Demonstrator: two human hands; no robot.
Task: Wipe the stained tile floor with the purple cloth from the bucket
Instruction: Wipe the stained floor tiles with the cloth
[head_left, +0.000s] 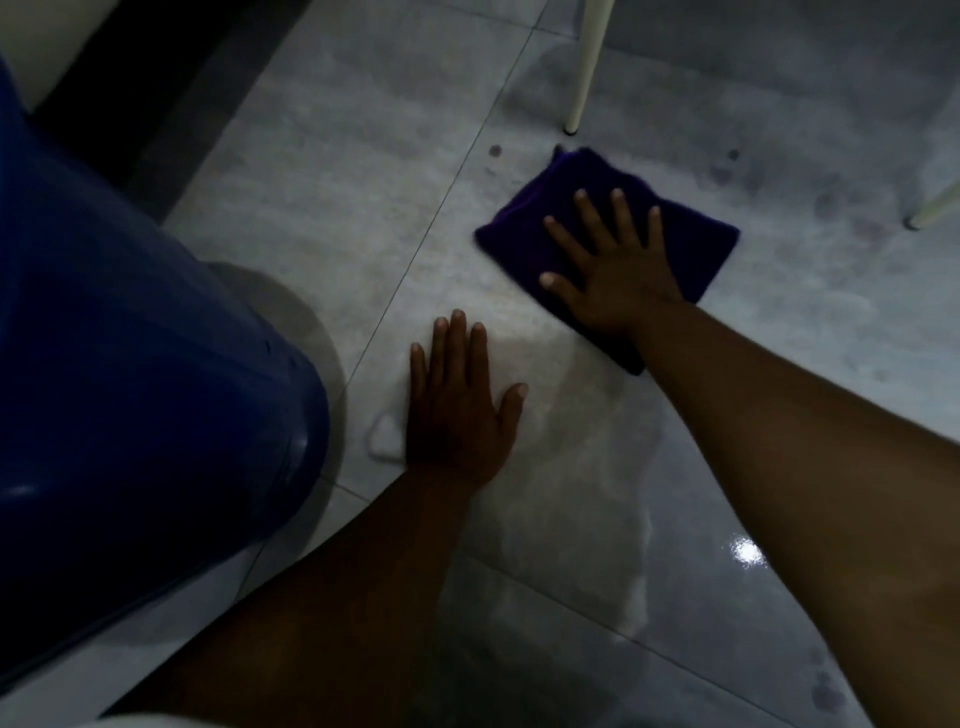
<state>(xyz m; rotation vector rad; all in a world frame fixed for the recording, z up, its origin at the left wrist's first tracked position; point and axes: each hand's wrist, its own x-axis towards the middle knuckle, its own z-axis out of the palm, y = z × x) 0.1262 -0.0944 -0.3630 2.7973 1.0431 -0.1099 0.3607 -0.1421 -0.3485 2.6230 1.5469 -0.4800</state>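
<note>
A dimly lit, glossy grey tiled floor (322, 171) is crossed by thin grout lines. Two slender cream furniture legs (587, 67) are planted on it, and a bright glare spot (748, 552) is reflected.

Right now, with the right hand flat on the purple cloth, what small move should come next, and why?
Probably slide the right hand and purple cloth right, toward the dark spots on the tile floor past the cloth's edge. They look unwiped, while the left hand rests flat on the floor as a brace.
</note>
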